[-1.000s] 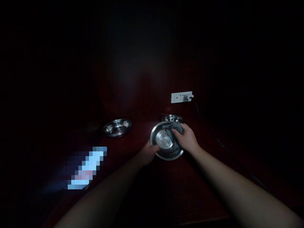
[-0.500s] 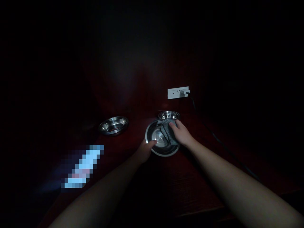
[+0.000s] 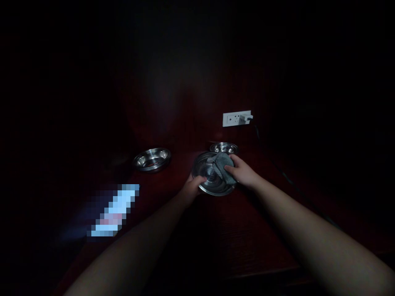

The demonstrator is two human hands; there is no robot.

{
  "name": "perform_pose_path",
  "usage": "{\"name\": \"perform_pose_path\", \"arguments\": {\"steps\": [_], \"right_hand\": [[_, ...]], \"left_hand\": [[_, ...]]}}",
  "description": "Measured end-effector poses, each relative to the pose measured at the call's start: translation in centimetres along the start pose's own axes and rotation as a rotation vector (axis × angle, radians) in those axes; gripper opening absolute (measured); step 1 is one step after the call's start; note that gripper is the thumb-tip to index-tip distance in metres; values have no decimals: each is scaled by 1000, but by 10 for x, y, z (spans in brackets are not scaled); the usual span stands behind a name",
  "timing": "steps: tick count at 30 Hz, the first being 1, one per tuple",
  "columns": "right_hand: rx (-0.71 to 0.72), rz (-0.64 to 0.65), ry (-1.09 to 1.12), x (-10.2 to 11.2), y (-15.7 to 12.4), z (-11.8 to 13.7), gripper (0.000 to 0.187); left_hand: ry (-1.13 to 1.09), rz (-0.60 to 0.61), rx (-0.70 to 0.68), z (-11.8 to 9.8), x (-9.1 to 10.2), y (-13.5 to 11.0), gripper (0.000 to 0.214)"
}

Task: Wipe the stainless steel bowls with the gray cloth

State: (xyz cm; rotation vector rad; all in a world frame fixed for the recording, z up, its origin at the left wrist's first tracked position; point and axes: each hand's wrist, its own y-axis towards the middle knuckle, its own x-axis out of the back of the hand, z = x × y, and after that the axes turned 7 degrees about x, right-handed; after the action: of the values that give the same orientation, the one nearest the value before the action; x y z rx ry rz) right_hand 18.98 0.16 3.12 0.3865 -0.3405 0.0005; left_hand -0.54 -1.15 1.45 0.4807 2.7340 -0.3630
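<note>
A shiny steel bowl [image 3: 205, 169] is tilted towards me above the dark red table. My left hand [image 3: 191, 188] grips its lower left rim, thumb on the inside and fingers hidden underneath. My right hand [image 3: 242, 170] is closed on a grey-green cloth [image 3: 226, 168], pressed against the bowl's right inner side. Part of the cloth is folded over and covers that side of the bowl. Just behind stands another steel bowl [image 3: 224, 147], partly hidden by the held one. More steel bowls, apparently stacked [image 3: 152, 159], sit to the left.
On the wall at the back is a white socket panel [image 3: 237, 118] with a plug [image 3: 247, 118] in it. A dark cable [image 3: 286, 176] runs from it down the right side of the table. A bright pixelated patch [image 3: 115, 211] lies at left. The surroundings are very dark.
The cloth has shifted and bunched up under my right hand inside the bowl. The bowl is tipped a little differently. The whole view has moved slightly, so things appear farther right.
</note>
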Motion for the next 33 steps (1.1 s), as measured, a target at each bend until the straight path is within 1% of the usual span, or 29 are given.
{"name": "perform_pose_path", "arguments": {"steps": [4, 7, 9, 13, 15, 19, 24, 28, 33], "right_hand": [[47, -112, -222, -1, 1, -5, 28], [34, -164, -279, -6, -1, -6, 28], [28, -160, -253, -10, -2, -6, 29], [76, -112, -212, -15, -3, -9, 30], [97, -88, -216, -15, -3, -9, 31], [69, -78, -268, -14, -3, -8, 31], [86, -110, -362, -11, -3, -1, 26], [126, -133, -388, -10, -4, 5, 21], [126, -115, -324, -10, -4, 5, 17]], "left_hand": [[130, 171, -53, -4, -2, -9, 74], [141, 277, -214, -3, -5, -11, 80], [107, 290, -312, -2, -8, -12, 81], [54, 214, -378, 0, -11, -11, 79], [39, 191, -372, -1, -10, -9, 79], [-2, 162, -263, -1, -5, -4, 72], [5, 190, -172, 2, 0, -4, 69], [2, 207, -162, 2, 0, -5, 70], [1, 203, -140, 3, 1, -6, 68]]}}
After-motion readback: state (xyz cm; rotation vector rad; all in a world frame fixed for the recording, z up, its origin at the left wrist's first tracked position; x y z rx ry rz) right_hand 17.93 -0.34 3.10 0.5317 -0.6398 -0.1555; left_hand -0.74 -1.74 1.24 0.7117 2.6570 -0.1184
